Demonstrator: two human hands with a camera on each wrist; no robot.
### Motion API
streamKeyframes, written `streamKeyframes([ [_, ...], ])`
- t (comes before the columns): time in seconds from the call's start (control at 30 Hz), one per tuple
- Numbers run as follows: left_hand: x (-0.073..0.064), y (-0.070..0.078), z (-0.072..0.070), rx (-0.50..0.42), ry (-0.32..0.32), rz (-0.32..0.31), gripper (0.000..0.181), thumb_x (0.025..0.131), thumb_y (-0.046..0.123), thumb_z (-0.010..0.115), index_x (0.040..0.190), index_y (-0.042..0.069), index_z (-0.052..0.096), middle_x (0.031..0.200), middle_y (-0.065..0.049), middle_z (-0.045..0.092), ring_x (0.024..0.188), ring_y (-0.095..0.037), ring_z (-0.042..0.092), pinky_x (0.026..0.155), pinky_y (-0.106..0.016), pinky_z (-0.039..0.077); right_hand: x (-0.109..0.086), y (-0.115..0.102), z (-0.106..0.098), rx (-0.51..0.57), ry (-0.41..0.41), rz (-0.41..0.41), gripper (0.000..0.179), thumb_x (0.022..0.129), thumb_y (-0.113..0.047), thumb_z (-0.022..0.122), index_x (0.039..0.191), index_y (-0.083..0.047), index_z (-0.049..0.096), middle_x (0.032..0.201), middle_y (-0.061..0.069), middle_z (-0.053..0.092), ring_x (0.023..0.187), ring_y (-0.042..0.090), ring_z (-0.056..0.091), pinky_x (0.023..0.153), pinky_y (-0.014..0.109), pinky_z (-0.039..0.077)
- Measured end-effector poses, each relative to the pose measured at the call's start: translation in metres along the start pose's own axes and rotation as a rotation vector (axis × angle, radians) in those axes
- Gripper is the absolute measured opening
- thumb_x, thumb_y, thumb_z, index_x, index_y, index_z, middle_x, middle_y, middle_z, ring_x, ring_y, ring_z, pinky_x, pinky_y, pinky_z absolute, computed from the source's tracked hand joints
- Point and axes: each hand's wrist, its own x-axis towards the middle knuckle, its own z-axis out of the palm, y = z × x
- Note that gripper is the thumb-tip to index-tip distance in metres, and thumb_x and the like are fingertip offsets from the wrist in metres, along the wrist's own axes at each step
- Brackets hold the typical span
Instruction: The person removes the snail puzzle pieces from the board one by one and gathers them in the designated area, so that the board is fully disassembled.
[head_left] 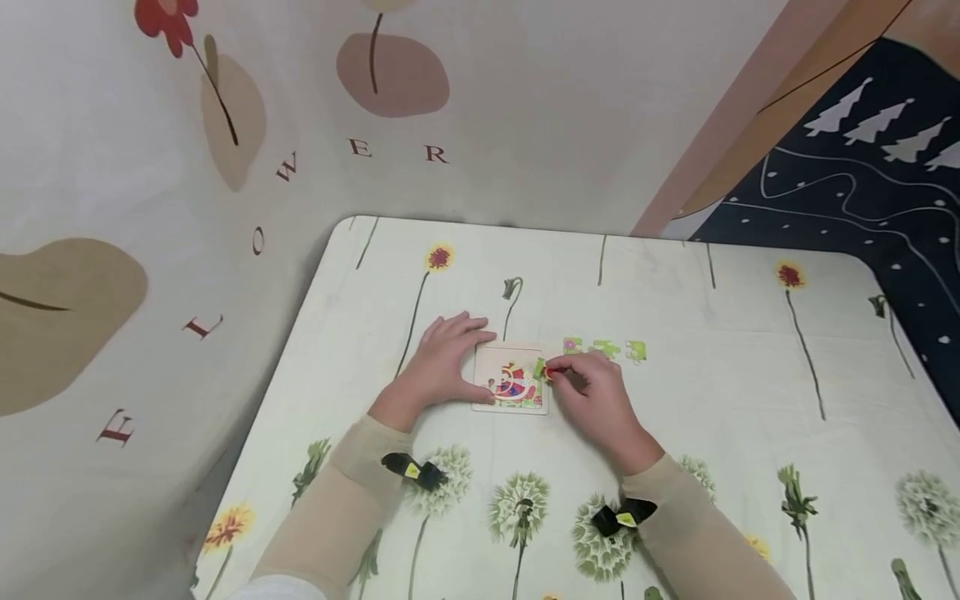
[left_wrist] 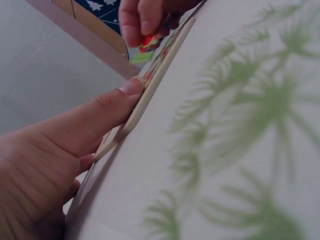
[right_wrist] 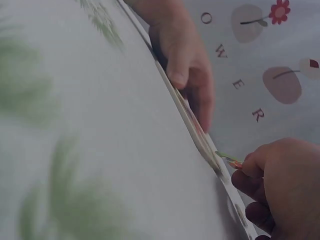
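Head view, frame centre: the left hand [head_left: 442,360], spread wide, is touching a puzzle board [head_left: 491,360] while the right hand [head_left: 597,400] is pinching a piece [head_left: 539,369].

Puzzle board [head_left: 487,362] on table [head_left: 712,392], three loose pieces [head_left: 607,346] to its right, backdrop [head_left: 525,125] behind

Puzzle board [head_left: 489,360]: pale wood, picture in red, blue, green. Held piece [head_left: 539,369]: green and red. Loose pieces [head_left: 604,347]: green, one with pink. Tabletop [head_left: 705,392]: white, floral print. Sleeves [head_left: 330,508]: beige.
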Motion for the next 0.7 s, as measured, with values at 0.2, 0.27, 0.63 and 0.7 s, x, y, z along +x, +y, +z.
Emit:
streamKeyframes([
  [0.2, 0.001, -0.001, 0.002, 0.008, 0.0, 0.001, 0.105, 0.067, 0.06, 0.097, 0.154, 0.016, 0.058, 0.168, -0.004, 0.041, 0.161, -0.032, 0.022, 0.13, -0.057, 0.005, -0.01, 0.018, -0.019, -0.08, 0.014, -0.006, 0.018, 0.095, 0.0, 0.075, 0.105, -0.012, 0.084, 0.102, 0.0, 0.081, 0.096, 0.024, 0.064, 0.096, 0.05, 0.04],
  [0.27, 0.001, -0.002, 0.002, 0.008, -0.003, 0.0, 0.104, 0.068, 0.059, 0.097, 0.154, 0.016, 0.058, 0.168, -0.005, 0.041, 0.161, -0.033, 0.022, 0.13, -0.057, 0.005, -0.01, 0.02, -0.022, -0.089, 0.014, -0.017, 0.018, 0.095, 0.001, 0.075, 0.105, -0.012, 0.084, 0.103, 0.001, 0.081, 0.096, 0.026, 0.064, 0.094, 0.052, 0.039],
  [0.63, 0.0, -0.002, 0.002, 0.001, 0.0, 0.002, 0.103, 0.069, 0.059, 0.097, 0.154, 0.017, 0.058, 0.168, -0.004, 0.041, 0.161, -0.032, 0.022, 0.13, -0.057, 0.006, -0.012, 0.023, -0.023, -0.197, -0.002, -0.042, 0.023, 0.097, 0.001, 0.069, 0.102, -0.013, 0.086, 0.098, 0.003, 0.073, 0.096, 0.028, 0.056, 0.087, 0.051, 0.035],
  [0.7, 0.001, -0.002, 0.002, -0.001, 0.001, 0.004, 0.102, 0.069, 0.059, 0.097, 0.154, 0.017, 0.059, 0.168, -0.004, 0.041, 0.161, -0.032, 0.022, 0.13, -0.057, 0.006, -0.012, 0.025, -0.023, -0.205, 0.002, -0.05, 0.022, 0.097, 0.001, 0.069, 0.102, -0.013, 0.086, 0.097, 0.003, 0.072, 0.095, 0.028, 0.055, 0.086, 0.05, 0.034],
])
